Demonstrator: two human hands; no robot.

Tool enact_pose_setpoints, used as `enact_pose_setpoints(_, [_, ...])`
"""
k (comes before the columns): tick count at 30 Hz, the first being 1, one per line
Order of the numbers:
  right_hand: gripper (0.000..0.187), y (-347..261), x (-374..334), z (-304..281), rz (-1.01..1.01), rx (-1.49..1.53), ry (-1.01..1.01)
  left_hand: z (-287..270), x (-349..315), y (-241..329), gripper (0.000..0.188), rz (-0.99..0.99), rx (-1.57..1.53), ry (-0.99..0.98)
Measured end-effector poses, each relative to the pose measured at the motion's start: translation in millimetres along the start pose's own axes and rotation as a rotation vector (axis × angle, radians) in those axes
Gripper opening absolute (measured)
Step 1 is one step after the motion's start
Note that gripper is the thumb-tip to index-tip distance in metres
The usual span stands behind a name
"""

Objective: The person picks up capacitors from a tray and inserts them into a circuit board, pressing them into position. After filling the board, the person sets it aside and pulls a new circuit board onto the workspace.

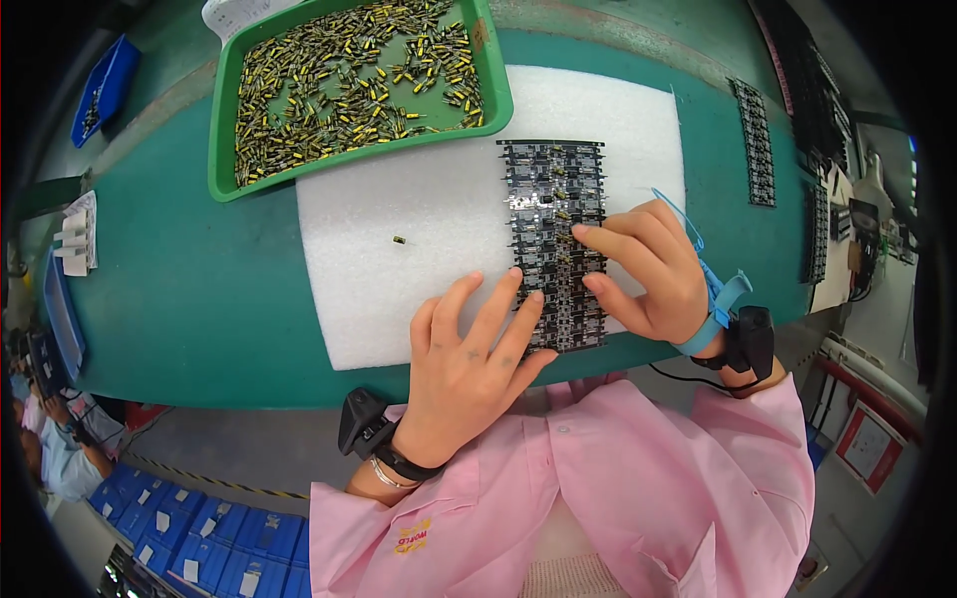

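Where bare, green table (189, 299) above floor (269, 453).

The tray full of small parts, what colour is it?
The tray is green, and it shows in the head view.

Left hand (471, 364), right hand (653, 267) touch black circuit-board panel (541, 239), right of centre; green tray (495, 80) of small components (309, 110) sits upper left.

Bright, even light on white foam sheet (379, 299); small glare patch on black circuit panel (546, 239). Green table (189, 299) edges bow; picture corners black.
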State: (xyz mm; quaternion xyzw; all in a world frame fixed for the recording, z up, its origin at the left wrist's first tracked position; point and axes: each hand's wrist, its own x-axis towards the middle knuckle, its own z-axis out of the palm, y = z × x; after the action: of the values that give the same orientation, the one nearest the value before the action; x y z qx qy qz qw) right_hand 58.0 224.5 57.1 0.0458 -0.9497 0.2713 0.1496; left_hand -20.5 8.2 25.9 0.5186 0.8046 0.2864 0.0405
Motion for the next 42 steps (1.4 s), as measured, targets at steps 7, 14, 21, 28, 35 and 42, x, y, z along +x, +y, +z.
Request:
enact_pose_setpoints(7, [0.029, -11, 37, 1, -0.053, 0.025, 0.027, -4, 0, 2, 0.051, 0.026, -0.010, 0.028])
enact_pose_setpoints(14, [0.015, -18, 92, 65, -0.206, 0.064, -0.028, -5, -10, 2, 0.050, 0.016, -0.052, 0.075])
enact_pose_setpoints(21, [0.012, -15, 94, 79, -0.197, 0.052, -0.116, -3, -16, 0, 0.049, 0.015, -0.061, 0.086])
enact_pose_setpoints(28, [0.010, -14, 84, 38, -0.002, 0.340, -0.276, -5, -16, -1, 0.047, 0.013, -0.063, 0.087])
enact_pose_setpoints(35, [0.010, -17, 36, -11, 0.702, 1.016, -0.231, -2, -12, 3, 0.045, 0.002, -0.046, 0.056])
enact_pose_setpoints(42, [0.008, -12, -6, -15, 0.541, 0.615, -0.190, 0, -6, 7, 0.043, 0.014, -0.011, 0.071])
